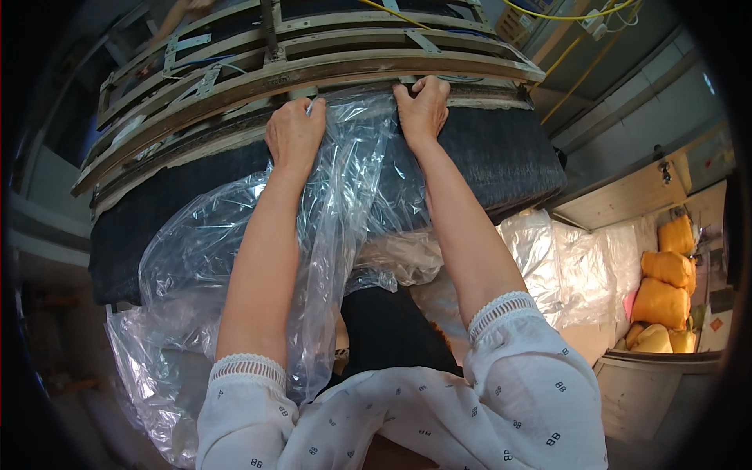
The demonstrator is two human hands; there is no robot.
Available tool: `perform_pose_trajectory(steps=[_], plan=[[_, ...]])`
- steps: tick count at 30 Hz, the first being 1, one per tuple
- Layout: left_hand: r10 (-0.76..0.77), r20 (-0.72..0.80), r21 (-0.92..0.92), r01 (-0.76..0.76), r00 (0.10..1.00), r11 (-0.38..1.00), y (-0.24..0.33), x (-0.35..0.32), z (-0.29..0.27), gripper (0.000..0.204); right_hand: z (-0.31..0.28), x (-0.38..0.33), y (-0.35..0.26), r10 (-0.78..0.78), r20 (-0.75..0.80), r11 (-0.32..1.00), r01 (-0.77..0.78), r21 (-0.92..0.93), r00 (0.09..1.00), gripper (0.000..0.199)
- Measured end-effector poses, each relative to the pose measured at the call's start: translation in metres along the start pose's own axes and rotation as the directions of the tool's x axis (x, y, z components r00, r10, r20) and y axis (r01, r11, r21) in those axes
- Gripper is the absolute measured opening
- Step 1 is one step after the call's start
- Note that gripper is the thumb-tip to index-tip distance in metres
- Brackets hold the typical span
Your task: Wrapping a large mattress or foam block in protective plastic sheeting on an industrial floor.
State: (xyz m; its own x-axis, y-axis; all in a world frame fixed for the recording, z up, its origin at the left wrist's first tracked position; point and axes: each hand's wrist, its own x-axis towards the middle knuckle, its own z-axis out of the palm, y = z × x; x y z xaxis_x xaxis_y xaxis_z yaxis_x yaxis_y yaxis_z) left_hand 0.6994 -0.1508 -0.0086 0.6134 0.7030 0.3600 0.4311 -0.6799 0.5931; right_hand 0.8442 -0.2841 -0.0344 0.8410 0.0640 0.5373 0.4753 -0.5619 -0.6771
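Observation:
A clear plastic sheet [348, 180] hangs in crinkled folds from between my two hands down toward my lap, spreading out to the left. My left hand [294, 135] is closed on the sheet's upper left edge, thumb pointing up. My right hand [424, 110], fingers curled, grips its upper right edge close against the wooden slatted frame [313, 69]. Below the frame, dark fabric [497, 153] covers the near side, and the sheet lies over its middle. The fingertips of both hands are partly hidden behind the rail and film.
More plastic film [149, 384] trails at the lower left, and a shiny film stretch [580, 270] lies to the right. Orange bundles [662, 301] are stacked at the far right. Yellow cords [583, 70] hang at the upper right. Another person's arm [174, 19] shows beyond the frame.

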Motion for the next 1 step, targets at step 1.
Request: perform_pose_trajectory(steps=[1], plan=[[-0.013,0.024,0.014,0.013,1.0,1.0,0.0022,-0.0001,-0.0024,0.037,0.0007,0.0002,0.0016,0.003,0.0,1.0,-0.003,-0.004,1.0,0.027]])
